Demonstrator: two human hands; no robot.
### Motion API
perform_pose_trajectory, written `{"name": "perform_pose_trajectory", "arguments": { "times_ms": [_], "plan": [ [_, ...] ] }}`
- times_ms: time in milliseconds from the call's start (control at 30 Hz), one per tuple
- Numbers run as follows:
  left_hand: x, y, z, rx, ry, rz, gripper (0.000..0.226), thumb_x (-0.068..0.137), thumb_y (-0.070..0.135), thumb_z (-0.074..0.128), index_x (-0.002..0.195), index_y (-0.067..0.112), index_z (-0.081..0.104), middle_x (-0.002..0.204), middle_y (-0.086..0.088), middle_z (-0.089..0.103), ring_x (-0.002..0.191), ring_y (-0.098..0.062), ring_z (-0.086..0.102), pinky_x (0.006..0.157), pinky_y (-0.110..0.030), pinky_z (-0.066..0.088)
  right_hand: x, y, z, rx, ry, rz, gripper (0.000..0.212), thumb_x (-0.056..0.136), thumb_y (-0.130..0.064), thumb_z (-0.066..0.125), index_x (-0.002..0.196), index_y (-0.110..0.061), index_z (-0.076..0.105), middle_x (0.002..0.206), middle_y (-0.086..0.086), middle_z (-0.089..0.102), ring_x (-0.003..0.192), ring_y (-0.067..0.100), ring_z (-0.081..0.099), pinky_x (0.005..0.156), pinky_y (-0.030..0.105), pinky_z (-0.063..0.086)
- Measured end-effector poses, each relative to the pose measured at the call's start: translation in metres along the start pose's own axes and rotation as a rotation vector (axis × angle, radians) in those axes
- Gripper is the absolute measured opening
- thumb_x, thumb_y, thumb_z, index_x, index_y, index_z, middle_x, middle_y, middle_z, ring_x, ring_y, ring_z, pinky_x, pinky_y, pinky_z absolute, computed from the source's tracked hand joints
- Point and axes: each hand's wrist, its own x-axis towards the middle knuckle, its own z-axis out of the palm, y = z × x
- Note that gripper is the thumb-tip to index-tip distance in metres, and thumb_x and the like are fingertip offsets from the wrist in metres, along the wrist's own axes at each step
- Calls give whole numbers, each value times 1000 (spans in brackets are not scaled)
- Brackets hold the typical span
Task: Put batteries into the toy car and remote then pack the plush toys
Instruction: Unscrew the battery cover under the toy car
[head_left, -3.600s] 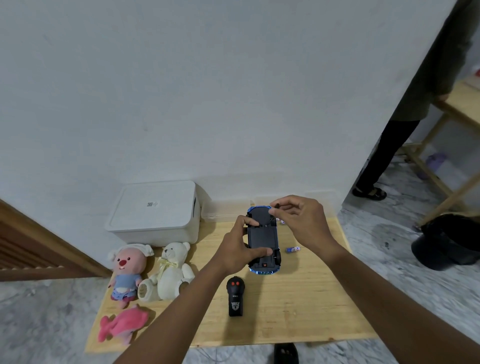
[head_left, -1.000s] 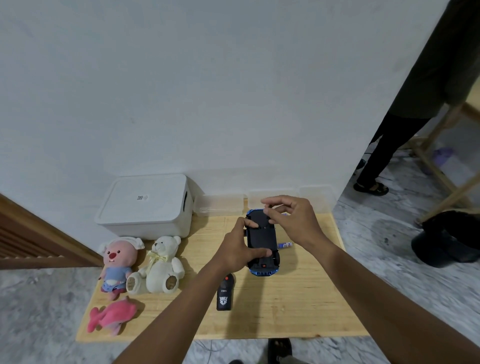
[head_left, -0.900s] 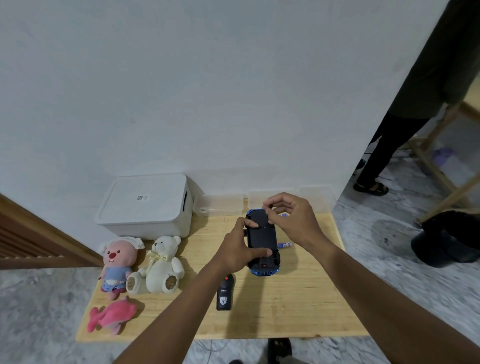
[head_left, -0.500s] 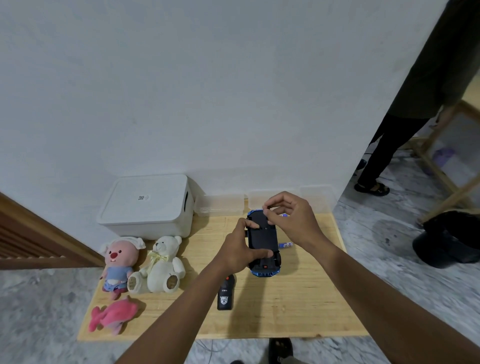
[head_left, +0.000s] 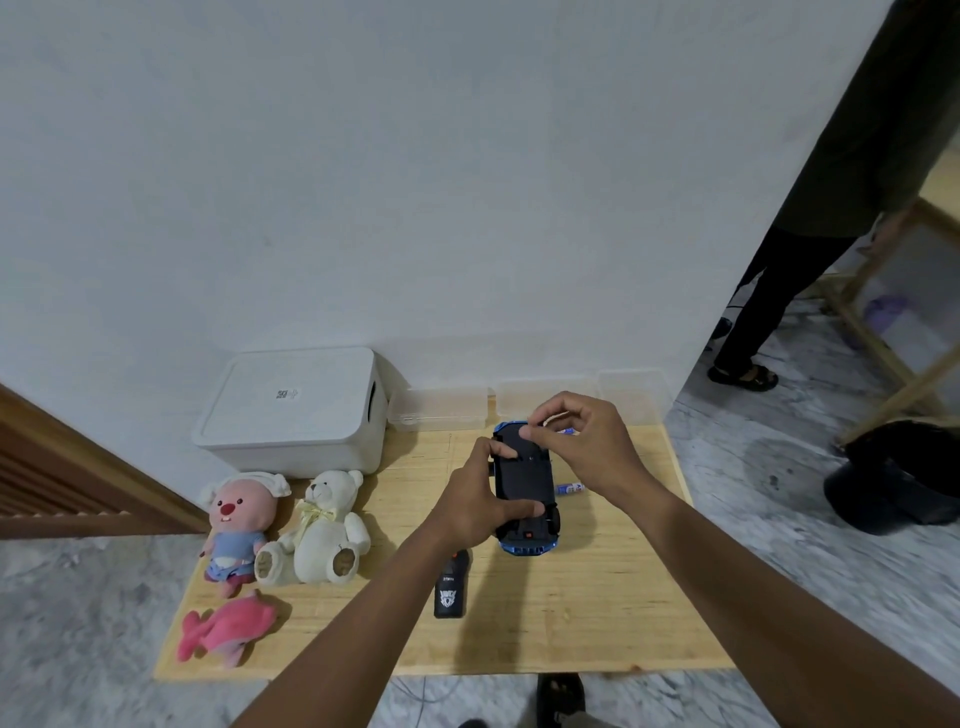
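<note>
Table (head_left: 597, 623): low, pale wood with visible grain, set against the far wall; bare boards across the near right part.
Wall (head_left: 415, 182): plain white, filled the far side of the view.
Floor (head_left: 779, 545): grey marbled stone, seen left, right and near of the table.
Wooden panel (head_left: 62, 478): brown, slatted, ran along the far left.
Toy car (head_left: 522, 493): blue body, turned upside down with black underside up, held over the middle of the table, nose toward the far wall.
Left hand (head_left: 470, 506): clamped on the car's left side, thumb across the near end of the underside, a finger across the far end.
Right hand (head_left: 582, 447): fingers pinched together over the car's far end; held item too small to tell.
Batteries: one (head_left: 569, 488) lay on the table just right of the car; another (head_left: 567, 431) partly hidden behind the right hand.
Remote (head_left: 449, 592): black, flat on the table near of the left hand, partly under the wrist.
Plush toys: pink-faced one (head_left: 234, 525) and white bear (head_left: 317, 530) sat side by side, touching, at the left; pink fish (head_left: 223, 629) lay near of them at the table's left corner.
White box (head_left: 296, 410): lidded, far left on the table, against the wall.
Clear containers (head_left: 441, 410): row along the far edge, right of the white box.
Other person (head_left: 810, 234): dark clothes and sandals, stood at far right beside a wooden frame (head_left: 883, 332).
Black object (head_left: 898, 478): on the floor at right.
</note>
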Motion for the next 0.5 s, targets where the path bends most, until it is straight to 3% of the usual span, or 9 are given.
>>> {"name": "perform_pose_trajectory", "arguments": {
  "times_ms": [200,400,500],
  "plan": [
    [-1,-2,0,-15,-1,5,66,69,26,96,112,34,46,120,-6,62,101,-27,71,77,-46,64,-1,-2,-2,18,-1,-31,26,83,-6,79,102,-24,73,93,-6,76,87,9,72,86,31,60],
    [0,-7,-1,-28,-12,1,65,71,24,95,112,36,46,124,-4,61,105,-26,69,77,-42,65,6,-5,-10,66,172,16,25,77,-13,87,95,-19,71,93,-2,75,84,11,74,79,24,59],
    [1,-11,-2,-25,-14,4,65,73,22,94,115,32,46,125,-2,58,109,-22,66,77,-39,65,15,7,-24,31,193,127,18,75,-17,88,90,-21,77,87,-2,78,83,10,74,79,26,59]
  ]
}}
